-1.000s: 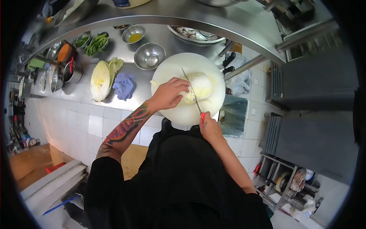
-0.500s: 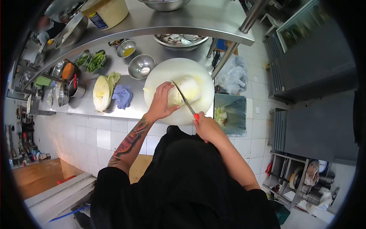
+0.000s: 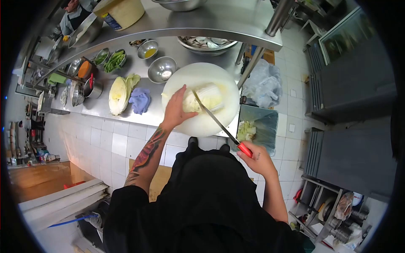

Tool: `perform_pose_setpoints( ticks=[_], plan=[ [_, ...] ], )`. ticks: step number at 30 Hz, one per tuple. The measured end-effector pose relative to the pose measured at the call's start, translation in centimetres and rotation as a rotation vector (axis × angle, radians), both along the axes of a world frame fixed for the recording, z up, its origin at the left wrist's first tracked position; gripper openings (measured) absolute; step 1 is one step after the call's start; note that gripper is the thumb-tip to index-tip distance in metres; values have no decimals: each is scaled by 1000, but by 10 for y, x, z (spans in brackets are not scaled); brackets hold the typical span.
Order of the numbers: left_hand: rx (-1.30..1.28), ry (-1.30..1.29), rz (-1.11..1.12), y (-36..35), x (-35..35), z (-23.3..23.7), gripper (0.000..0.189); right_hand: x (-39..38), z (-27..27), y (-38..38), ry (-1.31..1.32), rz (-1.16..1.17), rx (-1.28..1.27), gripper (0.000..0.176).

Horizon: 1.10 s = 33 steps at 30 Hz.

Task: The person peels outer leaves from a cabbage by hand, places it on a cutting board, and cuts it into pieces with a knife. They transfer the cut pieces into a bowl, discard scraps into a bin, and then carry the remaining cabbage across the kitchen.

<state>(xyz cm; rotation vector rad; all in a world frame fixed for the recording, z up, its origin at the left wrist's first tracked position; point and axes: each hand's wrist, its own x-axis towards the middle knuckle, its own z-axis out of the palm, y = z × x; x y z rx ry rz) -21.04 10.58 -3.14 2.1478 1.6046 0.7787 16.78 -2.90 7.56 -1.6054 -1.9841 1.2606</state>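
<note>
Head view: R grip (image 3: 258, 159) clamped on knife's (image 3: 220, 125) red handle, blade angled fwd-L across cabbage (image 3: 210, 96). L grip (image 3: 175, 110) spread, thumb & fingers apart, at cabbage's L end on board (image 3: 192, 71); cloth (image 3: 140, 100) L of it.

Black top (image 3: 202, 194), plain, loose, creased, rounded over the front. Wide short sleeves, same black: left sleeve (image 3: 130, 204), right sleeve (image 3: 282, 234). Left forearm has a big tattoo (image 3: 147, 157), red and orange shapes with dark shading, curved lines toward the wrist, darker patches toward the elbow. Left hand (image 3: 174, 110) bare, short nails. Right hand (image 3: 260, 160) bare, small dark marking on the back, too small to read. Black shoes (image 3: 193, 142), rounded toes. Black cloth below the top's front, garment unclear.
</note>
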Motion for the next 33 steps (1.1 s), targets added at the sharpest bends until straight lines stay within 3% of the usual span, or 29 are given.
perform_pose_setpoints(
  ticks=[3,5,7,9,11,14,17,19,20,23,27,29,30,31,33],
  plan=[
    [-9,-6,8,7,-12,2,125,7,-17,-5,137,-185,116,49],
    [-16,244,22,8,-7,23,124,3,-34,5,54,-244,202,52],
    [42,328,-67,12,16,45,121,-7,-62,23,-27,-298,282,54],
    [43,208,-318,22,42,60,117,-21,-90,48,-98,-349,535,55],
    [23,183,-348,39,60,50,113,-40,-90,71,-194,-332,482,58],
    [-160,387,-333,65,70,53,107,-61,-103,96,-264,-291,486,64],
    [-313,300,-452,88,54,68,93,-72,-116,106,-218,-234,536,69],
    [-519,-78,-371,100,36,62,75,-81,-117,106,-196,-218,504,71],
    [-424,-125,-377,101,30,56,65,-83,-120,106,-192,-218,504,71],
    [-413,-200,-568,105,28,56,61,-84,-121,104,-257,-195,511,71],
    [-326,-254,-557,129,12,35,57,-83,-98,104,-307,-216,412,68],
    [-624,-700,-336,141,-6,22,54,-85,-96,100,-334,-236,400,68],
    [-656,-804,-302,143,-11,21,55,-87,-97,98,-339,-273,412,65],
    [-661,-804,-318,144,-17,19,55,-90,-98,96,-343,-310,425,61],
    [-656,-777,-554,142,-23,17,60,-98,-103,92,-338,-355,417,61]
  ],
)
